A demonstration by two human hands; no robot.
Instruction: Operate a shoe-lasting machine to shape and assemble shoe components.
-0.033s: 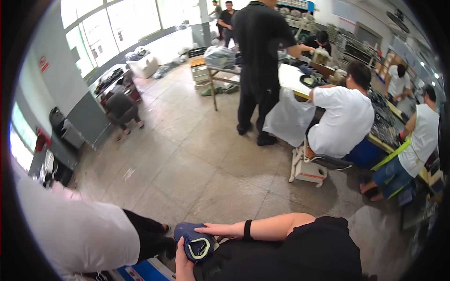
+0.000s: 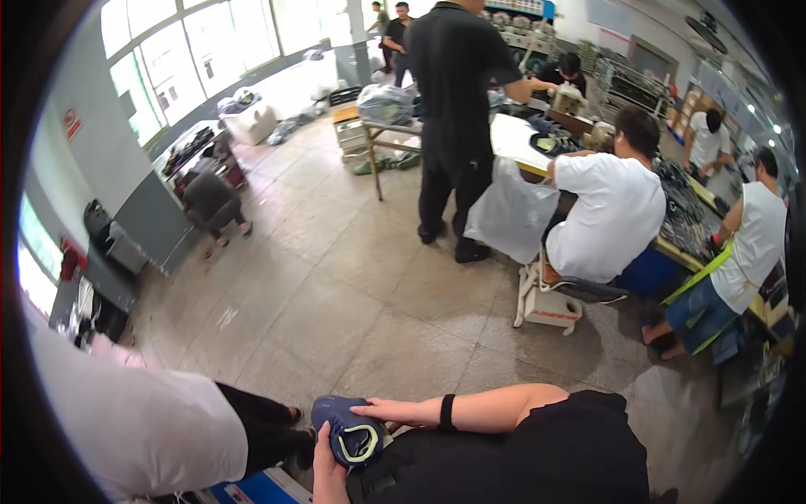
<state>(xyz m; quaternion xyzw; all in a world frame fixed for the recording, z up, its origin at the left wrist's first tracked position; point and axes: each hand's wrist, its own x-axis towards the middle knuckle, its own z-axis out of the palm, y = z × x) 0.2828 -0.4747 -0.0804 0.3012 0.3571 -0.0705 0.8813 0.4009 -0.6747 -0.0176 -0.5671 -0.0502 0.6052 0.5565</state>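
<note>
A navy blue shoe upper [image 2: 336,418] with a pale lime band around its opening is held in front of my body at the bottom of the view. My left hand [image 2: 326,460] grips its near left side, the thumb up along the edge. From the right, my right hand [image 2: 379,410] lies over the top with its fingers closed on the piece. Part of both hands' fingers is hidden behind the upper. A black band [image 2: 447,412] circles my right forearm.
Close on my left stands a person in a white shirt [image 2: 159,420], beside a blue box [image 2: 264,489]. Ahead, a person in black [image 2: 457,109] stands by a worktable [image 2: 516,139]. A seated worker [image 2: 604,210] and a hanging plastic bag [image 2: 514,210] are at the right.
The whole view has shifted slightly, with the room moving a little to the left. My hands keep the same hold on the shoe upper.
</note>
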